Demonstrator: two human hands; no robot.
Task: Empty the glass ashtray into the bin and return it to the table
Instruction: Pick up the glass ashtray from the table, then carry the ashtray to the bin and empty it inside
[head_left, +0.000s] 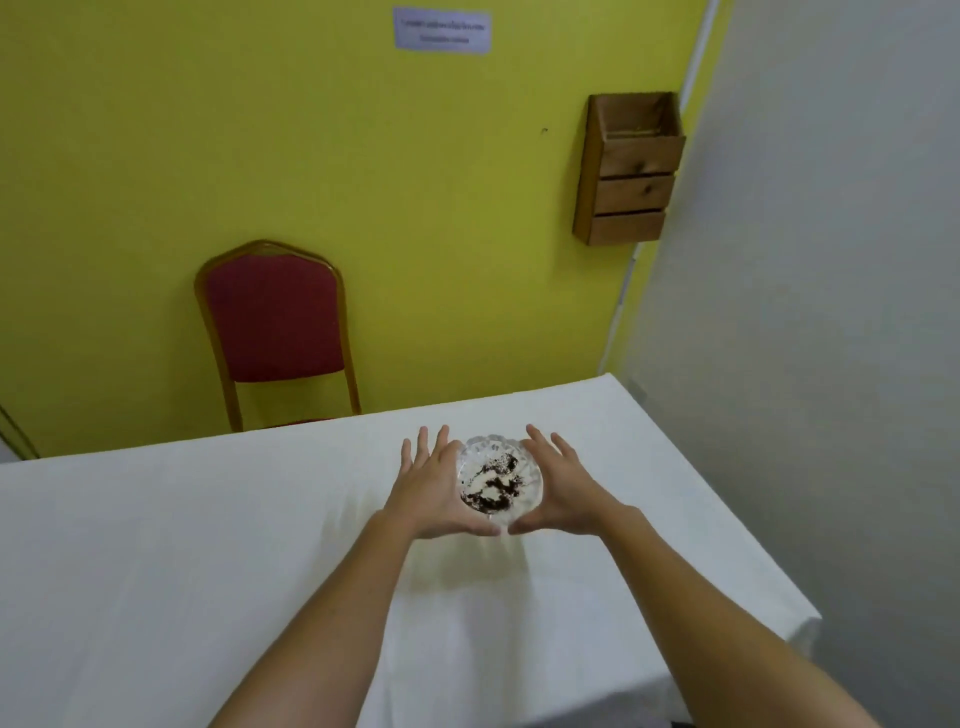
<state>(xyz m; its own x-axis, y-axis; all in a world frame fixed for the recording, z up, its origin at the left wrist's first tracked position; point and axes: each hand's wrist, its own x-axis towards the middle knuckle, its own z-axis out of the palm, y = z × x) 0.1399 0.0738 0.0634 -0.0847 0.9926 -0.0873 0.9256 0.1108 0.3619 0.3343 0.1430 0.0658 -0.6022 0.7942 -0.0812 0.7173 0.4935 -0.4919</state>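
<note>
Yellow wall (311, 156) fills the background, met on the right by a pale grey wall (831, 260). A small paper notice (442, 29) is fixed high on the yellow wall, its text too blurred to be read. A wooden wall box (628, 171) is mounted near the corner. A red chair (275, 317) with a gold frame is set against the yellow wall, behind the far edge of the desk.

Across the lower half, the desk (156, 545) is covered with a white cloth. The ashtray (500, 480), of clear cut glass, is seen toward the far side of the desk, with dark ash scattered in its bowl. Whether it is resting on the cloth or lifted just off it cannot be told.

The ashtray is flanked by both hands. The left hand (434, 488) is placed against its left side, fingers spread and extended forward, the thumb curved under the near edge. The right hand (563, 488) is placed against its right side in the same way, fingers splayed, thumb brought in toward the left thumb. Each grip is spread wide, cupped around the rim rather than closed on it. Both forearms are stretched out over the cloth from the bottom edge.
</note>
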